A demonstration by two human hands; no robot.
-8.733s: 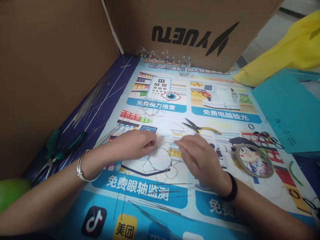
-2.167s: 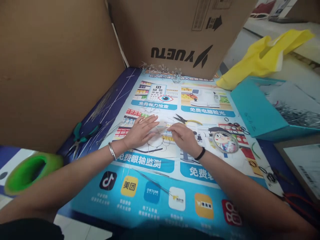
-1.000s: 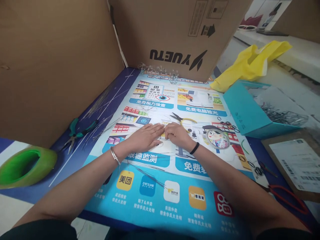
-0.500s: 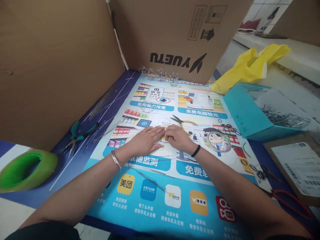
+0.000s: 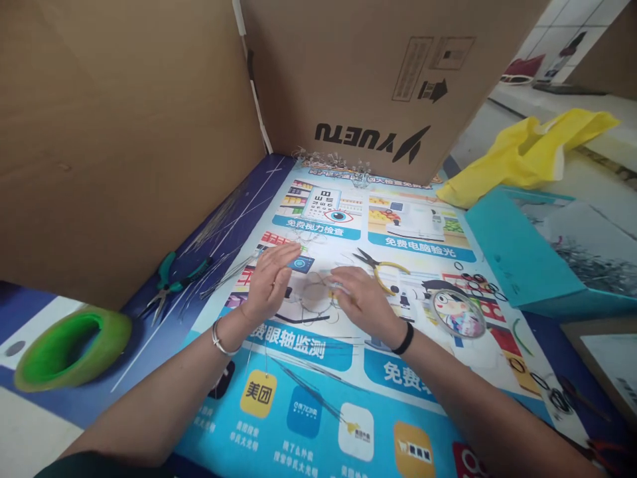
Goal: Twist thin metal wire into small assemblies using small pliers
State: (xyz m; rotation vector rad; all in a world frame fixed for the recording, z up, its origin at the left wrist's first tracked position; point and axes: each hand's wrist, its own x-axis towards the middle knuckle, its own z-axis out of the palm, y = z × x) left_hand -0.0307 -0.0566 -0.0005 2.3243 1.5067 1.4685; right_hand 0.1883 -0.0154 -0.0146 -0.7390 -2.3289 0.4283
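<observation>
Head view: a wire ring (image 5: 315, 311) is seen on a printed sheet (image 5: 281, 425), between the two hands. It is formed of thin, silvery wire, roughly circular, with smaller loops set about its edge; finer detail is too small to be read.

The left hand (image 5: 269, 284) is positioned left of the ring, turned on edge, with thumb and straight fingers parted; nothing is held. The right hand (image 5: 365, 299) is placed at the ring's right side, with fingers bent and thumb parted from them. Its fingertips are set at the wire; whether the wire is gripped cannot be determined.

The sheet is laid on a blue counter (image 5: 152, 355). Yellow-handled pliers (image 5: 379, 267) are located beyond the right hand; teal-handled pliers (image 5: 170, 287) and a green tape roll (image 5: 102, 355) are located to the left. The counter is bordered by brown cardboard (image 5: 124, 146). A teal box (image 5: 527, 265) and yellow cloth (image 5: 517, 162) are seen at right.
</observation>
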